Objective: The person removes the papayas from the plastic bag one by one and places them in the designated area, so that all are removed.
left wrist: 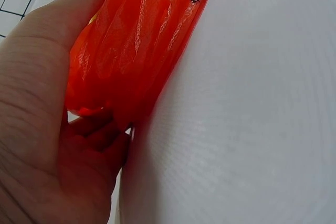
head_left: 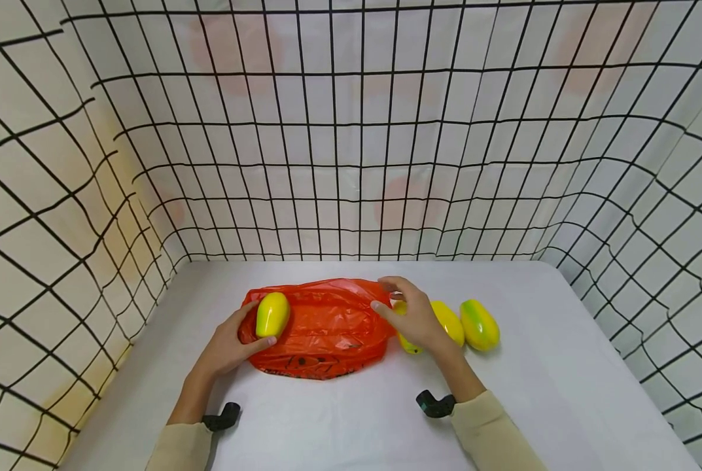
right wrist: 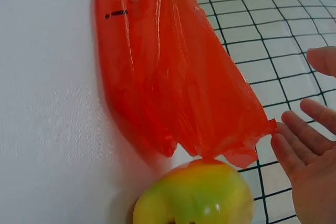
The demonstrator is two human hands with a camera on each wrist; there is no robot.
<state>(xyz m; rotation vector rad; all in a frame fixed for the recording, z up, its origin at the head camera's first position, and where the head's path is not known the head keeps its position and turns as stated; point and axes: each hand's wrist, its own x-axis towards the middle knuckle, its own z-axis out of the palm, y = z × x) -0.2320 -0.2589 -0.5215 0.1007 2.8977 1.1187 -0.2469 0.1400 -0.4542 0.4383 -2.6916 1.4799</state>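
A red plastic bag [head_left: 333, 320] with black print lies spread on its side, one yellow mango [head_left: 273, 315] on its left part. My left hand [head_left: 229, 347] grips the bag's left end around that mango, thumb in front and fingers behind; in the left wrist view the fingers curl under the red film. Beside the bag's right end, my right hand [head_left: 418, 317] has its fingers spread, fingertips right at the bag's edge in the right wrist view. Under and beyond this hand are more yellow mangoes [head_left: 447, 324], partly hidden by it; the rightmost mango [head_left: 480, 325] has a green streak.
The white table [head_left: 351, 425] carries the bag and fruit. A black wire grid [head_left: 362, 144] with white sheeting behind it stands along the back and both sides. Small black devices [head_left: 435, 403] are worn at both wrists.
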